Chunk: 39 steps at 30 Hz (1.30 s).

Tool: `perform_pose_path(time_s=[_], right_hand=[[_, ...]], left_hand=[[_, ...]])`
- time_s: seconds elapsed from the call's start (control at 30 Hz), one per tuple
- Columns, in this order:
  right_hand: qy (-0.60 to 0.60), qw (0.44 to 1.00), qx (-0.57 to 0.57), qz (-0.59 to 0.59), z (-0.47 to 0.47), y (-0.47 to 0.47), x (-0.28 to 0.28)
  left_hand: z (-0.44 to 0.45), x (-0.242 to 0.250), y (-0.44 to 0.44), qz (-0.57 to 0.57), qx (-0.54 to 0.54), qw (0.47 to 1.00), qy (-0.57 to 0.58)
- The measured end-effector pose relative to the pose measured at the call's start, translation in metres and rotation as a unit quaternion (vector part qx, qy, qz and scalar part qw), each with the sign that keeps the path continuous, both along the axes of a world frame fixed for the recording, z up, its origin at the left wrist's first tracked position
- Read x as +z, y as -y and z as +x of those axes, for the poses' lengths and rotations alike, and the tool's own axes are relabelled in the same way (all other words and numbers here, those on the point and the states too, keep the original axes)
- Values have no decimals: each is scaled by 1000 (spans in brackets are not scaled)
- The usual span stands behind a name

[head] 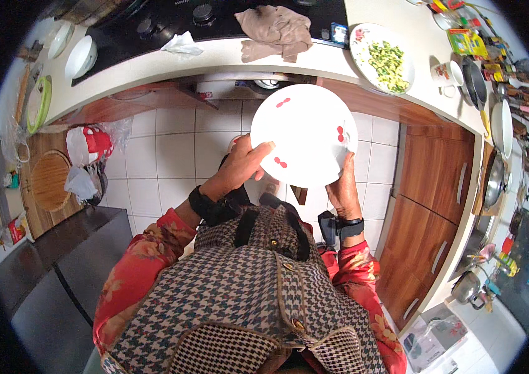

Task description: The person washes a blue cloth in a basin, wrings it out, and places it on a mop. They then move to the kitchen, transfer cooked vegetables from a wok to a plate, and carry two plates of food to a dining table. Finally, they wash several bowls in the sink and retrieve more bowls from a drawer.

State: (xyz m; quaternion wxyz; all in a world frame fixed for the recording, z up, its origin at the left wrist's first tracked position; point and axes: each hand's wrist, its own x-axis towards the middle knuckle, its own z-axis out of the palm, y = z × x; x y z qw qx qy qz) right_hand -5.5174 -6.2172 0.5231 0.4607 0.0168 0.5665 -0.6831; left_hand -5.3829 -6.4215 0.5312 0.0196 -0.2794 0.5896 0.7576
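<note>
A white plate with small red marks point(306, 135) is held up between my two hands, in front of an open drawer below the counter. My left hand point(241, 163) grips its left edge, thumb on top. My right hand point(346, 189) holds the lower right edge, thumb at the rim. Beyond it, a patterned plate of chopped green and yellow food point(388, 65) stands on the counter. A crumpled brown cloth point(276, 28) lies over the front edge of the black cooktop point(171, 21), near a white crumpled tissue or cloth point(182, 44).
White bowls point(82, 57) stand at the cooktop's left. On the right counter are a mug point(446, 75), a small black pan point(474, 84), a large white dish point(501, 128) and a metal lid point(494, 177). A round wooden board point(51, 181) is at the left, above a dark cabinet or appliance point(72, 266).
</note>
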Motion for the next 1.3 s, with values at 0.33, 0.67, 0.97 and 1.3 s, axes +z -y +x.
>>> perform_pose_path(time_s=[0.33,0.67,0.97,1.3], right_hand=[[-70,993,-93,21,13,-20,7],[-21,968,-251,-6,-10,-47,34],[-33,955,-290,-44,-12,-19,62],[-27,945,-325,31,-12,4,46]], left_hand=[[-11,39,-14,-27,-5,1000,-14],[62,30,55,9,138,987,80],[68,-114,108,58,76,989,109],[-20,-187,156,74,52,996,-22]])
